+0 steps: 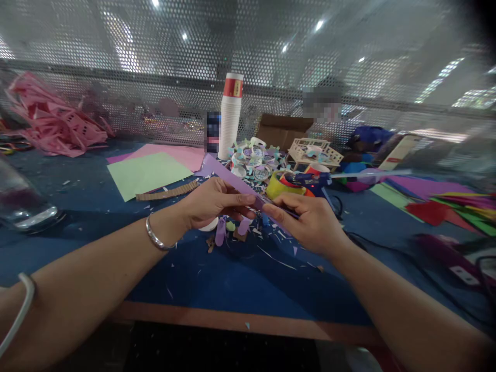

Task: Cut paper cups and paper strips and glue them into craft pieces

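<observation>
A long strip of light purple paper (228,174) slants down from upper left to lower right. My left hand (217,204) pinches it near its lower part, thumb on top and fingers beneath. My right hand (306,219) is closed at the strip's lower end, close to my left fingertips. Between its thumb and forefinger shows something thin and dark, too hidden to name. Just behind my right hand are a yellow tape roll (277,187) and a blue glue gun (310,179) with a clear glue stick at its back. Small purple paper pieces (220,231) lie below my hands.
A tall stack of paper cups (231,119) stands behind decorated paper pieces (258,157). Green paper (149,173) and corrugated cardboard (168,193) lie left, near a clear glass (23,201). Coloured sheets (430,206) and a black cable (387,248) are right. Scraps litter the blue table (248,289).
</observation>
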The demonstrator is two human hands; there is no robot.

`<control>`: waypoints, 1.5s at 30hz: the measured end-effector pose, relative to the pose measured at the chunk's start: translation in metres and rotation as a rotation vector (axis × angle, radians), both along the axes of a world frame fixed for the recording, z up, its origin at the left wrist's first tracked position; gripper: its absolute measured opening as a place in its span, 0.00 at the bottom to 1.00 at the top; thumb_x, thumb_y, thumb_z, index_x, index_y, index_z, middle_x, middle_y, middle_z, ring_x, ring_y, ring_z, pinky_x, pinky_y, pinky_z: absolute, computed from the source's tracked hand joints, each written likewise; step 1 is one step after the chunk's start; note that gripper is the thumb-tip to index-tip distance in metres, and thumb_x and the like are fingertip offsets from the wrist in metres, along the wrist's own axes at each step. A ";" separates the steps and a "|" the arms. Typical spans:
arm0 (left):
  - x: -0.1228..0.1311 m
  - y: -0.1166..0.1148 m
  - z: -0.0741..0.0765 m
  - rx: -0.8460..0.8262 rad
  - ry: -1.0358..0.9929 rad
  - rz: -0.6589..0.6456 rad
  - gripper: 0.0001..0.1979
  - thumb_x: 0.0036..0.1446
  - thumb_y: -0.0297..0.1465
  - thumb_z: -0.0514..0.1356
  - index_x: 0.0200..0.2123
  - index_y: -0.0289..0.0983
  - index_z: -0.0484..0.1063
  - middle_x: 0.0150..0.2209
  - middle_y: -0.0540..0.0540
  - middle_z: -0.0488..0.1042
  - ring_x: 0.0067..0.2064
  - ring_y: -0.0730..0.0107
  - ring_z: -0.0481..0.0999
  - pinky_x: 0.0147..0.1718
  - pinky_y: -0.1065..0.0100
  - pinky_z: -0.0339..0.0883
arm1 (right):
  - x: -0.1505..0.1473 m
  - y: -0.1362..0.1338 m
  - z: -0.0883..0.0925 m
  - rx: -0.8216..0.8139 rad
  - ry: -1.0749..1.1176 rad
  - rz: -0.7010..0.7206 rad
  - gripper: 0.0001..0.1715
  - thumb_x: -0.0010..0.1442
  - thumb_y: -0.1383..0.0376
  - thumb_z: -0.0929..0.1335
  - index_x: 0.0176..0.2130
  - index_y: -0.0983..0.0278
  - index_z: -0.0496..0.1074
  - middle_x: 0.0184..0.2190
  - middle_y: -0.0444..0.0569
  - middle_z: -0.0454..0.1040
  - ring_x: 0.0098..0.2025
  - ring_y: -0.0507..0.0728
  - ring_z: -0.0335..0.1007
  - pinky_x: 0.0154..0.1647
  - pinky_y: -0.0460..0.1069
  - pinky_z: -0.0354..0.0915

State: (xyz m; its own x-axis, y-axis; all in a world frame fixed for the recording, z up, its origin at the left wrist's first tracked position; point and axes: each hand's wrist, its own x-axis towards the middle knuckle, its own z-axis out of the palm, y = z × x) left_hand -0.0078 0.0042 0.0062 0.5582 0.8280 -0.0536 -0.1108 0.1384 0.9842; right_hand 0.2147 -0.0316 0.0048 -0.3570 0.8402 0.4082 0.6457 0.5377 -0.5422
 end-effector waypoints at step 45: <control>0.014 -0.006 -0.015 -0.042 0.038 -0.111 0.15 0.50 0.39 0.71 0.34 0.32 0.80 0.28 0.45 0.80 0.25 0.74 0.75 0.25 0.69 0.67 | -0.003 -0.002 0.002 -0.009 -0.009 -0.007 0.24 0.66 0.49 0.66 0.28 0.63 0.71 0.22 0.42 0.64 0.23 0.49 0.56 0.24 0.47 0.54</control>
